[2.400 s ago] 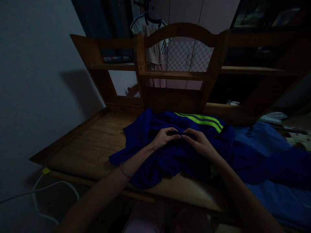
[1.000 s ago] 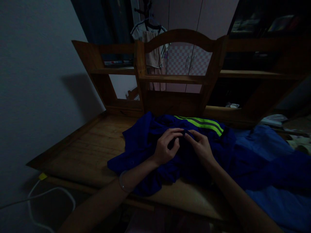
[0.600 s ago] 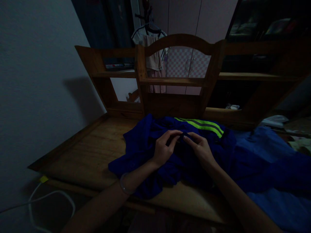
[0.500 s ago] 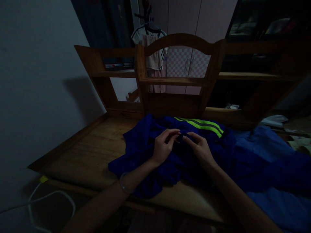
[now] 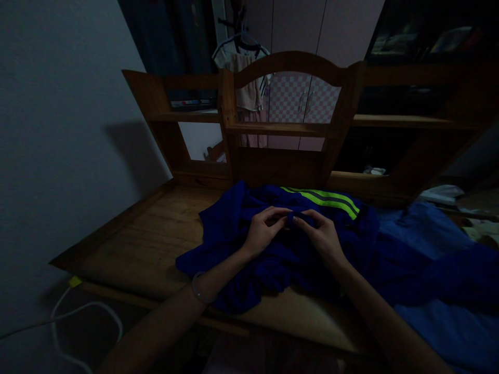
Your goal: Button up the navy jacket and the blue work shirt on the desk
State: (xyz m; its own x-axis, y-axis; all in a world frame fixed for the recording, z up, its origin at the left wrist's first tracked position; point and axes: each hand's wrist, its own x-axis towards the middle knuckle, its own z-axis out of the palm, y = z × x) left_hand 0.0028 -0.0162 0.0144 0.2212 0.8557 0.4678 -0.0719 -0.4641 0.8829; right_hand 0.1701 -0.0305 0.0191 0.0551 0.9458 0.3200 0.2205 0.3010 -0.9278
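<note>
A dark blue garment (image 5: pixel 237 228) with a yellow-green and grey reflective stripe (image 5: pixel 323 200) lies crumpled across the wooden desk. Near its middle, my left hand (image 5: pixel 265 228) pinches a fold of the cloth between thumb and fingers. Close beside it, my right hand (image 5: pixel 317 231) pinches the same small raised part of the garment, its thumb toward me. The fingertips of both hands almost meet there. Whether a button or other small part sits between them is too dark to tell. A pale bangle (image 5: pixel 200 288) circles my left wrist.
The wooden desk (image 5: pixel 144 234) has a shelf unit (image 5: pixel 280 129) along its back. Lighter blue cloth (image 5: pixel 424 228) spreads at the right under a part of the garment. A white cable (image 5: pixel 86 306) loops off the front left edge. Clothes (image 5: pixel 247 78) hang behind.
Both hands keep their pinch on the cloth at nearly the same spot, with only slight finger movement. The whole view has shifted a little.
</note>
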